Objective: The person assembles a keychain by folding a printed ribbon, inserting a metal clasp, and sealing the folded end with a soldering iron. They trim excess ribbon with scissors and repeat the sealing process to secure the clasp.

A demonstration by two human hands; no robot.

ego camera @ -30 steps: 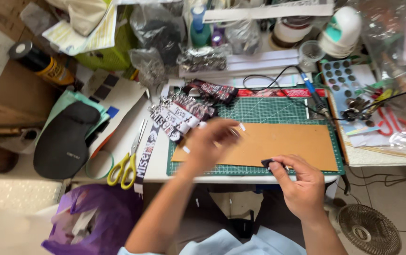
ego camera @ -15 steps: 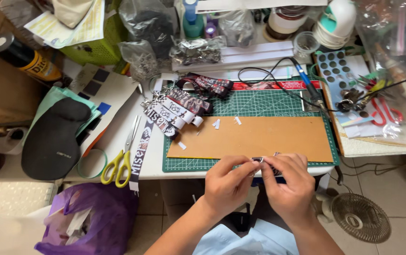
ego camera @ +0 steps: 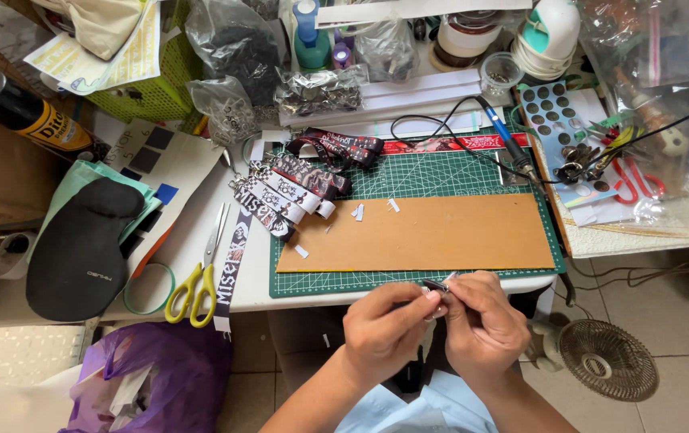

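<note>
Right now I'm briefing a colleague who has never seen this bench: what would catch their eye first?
Probably the two hands at the near table edge, the left hand and right hand pinching a small metal piece between them. Just beyond lies a long brown board on a green cutting mat. To the left, yellow-handled scissors and a row of printed lanyard straps stand out.
</note>
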